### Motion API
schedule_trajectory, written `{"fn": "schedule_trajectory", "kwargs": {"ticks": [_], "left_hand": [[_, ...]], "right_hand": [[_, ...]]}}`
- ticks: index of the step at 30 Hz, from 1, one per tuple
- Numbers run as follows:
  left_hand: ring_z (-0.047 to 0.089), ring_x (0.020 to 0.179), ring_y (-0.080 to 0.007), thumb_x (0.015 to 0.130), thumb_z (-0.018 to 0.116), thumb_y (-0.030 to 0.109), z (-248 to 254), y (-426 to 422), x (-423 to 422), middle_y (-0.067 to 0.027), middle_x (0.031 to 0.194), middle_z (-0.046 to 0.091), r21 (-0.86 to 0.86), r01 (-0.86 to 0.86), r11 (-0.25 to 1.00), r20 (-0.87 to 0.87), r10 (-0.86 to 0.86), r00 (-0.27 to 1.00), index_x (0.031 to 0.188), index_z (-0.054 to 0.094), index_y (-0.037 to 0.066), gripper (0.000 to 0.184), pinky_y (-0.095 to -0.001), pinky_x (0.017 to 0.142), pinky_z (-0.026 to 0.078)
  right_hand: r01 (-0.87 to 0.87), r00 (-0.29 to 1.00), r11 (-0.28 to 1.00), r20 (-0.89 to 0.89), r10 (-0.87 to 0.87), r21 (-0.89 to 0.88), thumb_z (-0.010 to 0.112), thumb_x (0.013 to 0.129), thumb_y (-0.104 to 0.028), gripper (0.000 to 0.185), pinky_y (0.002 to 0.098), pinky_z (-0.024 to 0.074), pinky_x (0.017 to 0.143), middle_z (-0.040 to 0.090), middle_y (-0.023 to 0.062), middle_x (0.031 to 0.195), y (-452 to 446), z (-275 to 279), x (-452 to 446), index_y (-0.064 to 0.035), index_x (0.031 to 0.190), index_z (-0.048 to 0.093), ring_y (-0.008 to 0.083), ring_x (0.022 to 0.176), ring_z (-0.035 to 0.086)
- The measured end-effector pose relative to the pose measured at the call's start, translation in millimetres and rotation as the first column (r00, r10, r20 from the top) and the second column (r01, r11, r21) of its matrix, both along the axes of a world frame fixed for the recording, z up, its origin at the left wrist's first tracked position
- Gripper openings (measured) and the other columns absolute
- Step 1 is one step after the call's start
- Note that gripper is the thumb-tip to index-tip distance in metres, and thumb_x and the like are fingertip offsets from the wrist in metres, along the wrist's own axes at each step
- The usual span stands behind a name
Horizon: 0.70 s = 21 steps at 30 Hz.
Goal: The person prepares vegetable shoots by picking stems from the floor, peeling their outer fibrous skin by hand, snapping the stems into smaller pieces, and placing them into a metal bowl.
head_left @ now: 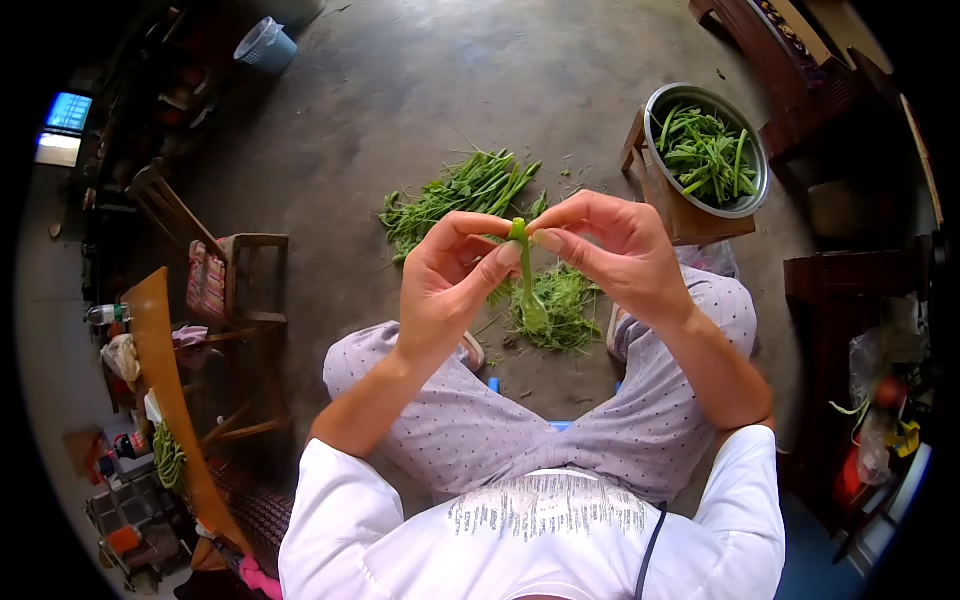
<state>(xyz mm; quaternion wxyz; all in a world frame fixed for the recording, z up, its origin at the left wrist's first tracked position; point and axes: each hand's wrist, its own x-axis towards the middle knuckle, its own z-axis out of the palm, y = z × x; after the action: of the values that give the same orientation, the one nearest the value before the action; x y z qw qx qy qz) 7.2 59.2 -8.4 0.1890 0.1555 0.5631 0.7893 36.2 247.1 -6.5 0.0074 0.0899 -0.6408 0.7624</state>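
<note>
In front of my knees, my left hand (445,272) pinches a green leafy vegetable stalk (527,268) between thumb and forefinger close to its top end. The stalk hangs upright, its thick cut end up and a pale green leafy part down. My right hand (622,255) is closed in a pinch at the same top end, thumb and forefinger meeting at the stalk's edge. Whether a thin strip lies between those fingertips is too small to tell. Below, a heap of thin green peelings (562,312) lies on the floor between my feet.
Beyond my hands, a pile of green stalks (450,195) lies on the concrete floor (400,90). At right, a metal basin (758,190) of cut greens (705,155) rests on a wooden stool (685,215). A wooden chair (255,245) stands left, a blue bin (266,46) farther back.
</note>
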Motion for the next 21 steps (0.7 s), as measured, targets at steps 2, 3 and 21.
{"fn": "schedule_trajectory", "kwargs": {"ticks": [2, 3, 21], "left_hand": [[0.06, 0.081, -0.0084, 0.085, 0.064, 0.004, -6.9, -0.9, -1.2, -0.0041, 0.091, 0.063, -0.008, -0.032, 0.999, -0.046, 0.031, 0.998, 0.103, 0.057, 0.0, 0.019, -0.021, 0.071, 0.049], [0.06, 0.081, -0.0082, 0.084, 0.065, 0.003, -10.2, -1.3, -1.8, -0.004, 0.091, 0.063, -0.006, -0.045, 0.999, -0.085, 0.044, 0.995, 0.102, 0.058, 0.0, 0.019, -0.0206, 0.071, 0.049], [0.062, 0.077, -0.0161, 0.073, 0.072, -0.001, -30.3, -3.6, -13.7, -0.0055, 0.093, 0.066, -0.165, -0.517, 0.84, -0.892, 0.096, 0.441, 0.096, 0.066, 0.004, 0.024, -0.025, 0.064, 0.049]], "right_hand": [[0.045, 0.999, 0.998, 0.008, -0.045, 0.04, 0.068, 0.083, -0.012, 0.017, 0.0251, 0.048, 0.074, 0.067, 0.0058, 0.086, -3.9, -2.7, -1.4, 0.0, 0.094, 0.068, 0.011, 0.081, 0.061], [0.041, 0.999, 0.998, 0.014, -0.042, 0.054, 0.068, 0.083, -0.012, 0.017, 0.0251, 0.048, 0.074, 0.067, 0.0058, 0.086, -3.8, -3.1, -3.0, 0.0, 0.094, 0.068, 0.011, 0.081, 0.061], [0.121, 0.981, 0.95, -0.18, -0.071, 0.288, 0.066, 0.079, -0.001, 0.011, 0.0234, 0.0481, 0.063, 0.067, 0.0097, 0.082, -12.2, -7.5, -5.6, 0.0017, 0.09, 0.068, 0.0116, 0.071, 0.062]]}}
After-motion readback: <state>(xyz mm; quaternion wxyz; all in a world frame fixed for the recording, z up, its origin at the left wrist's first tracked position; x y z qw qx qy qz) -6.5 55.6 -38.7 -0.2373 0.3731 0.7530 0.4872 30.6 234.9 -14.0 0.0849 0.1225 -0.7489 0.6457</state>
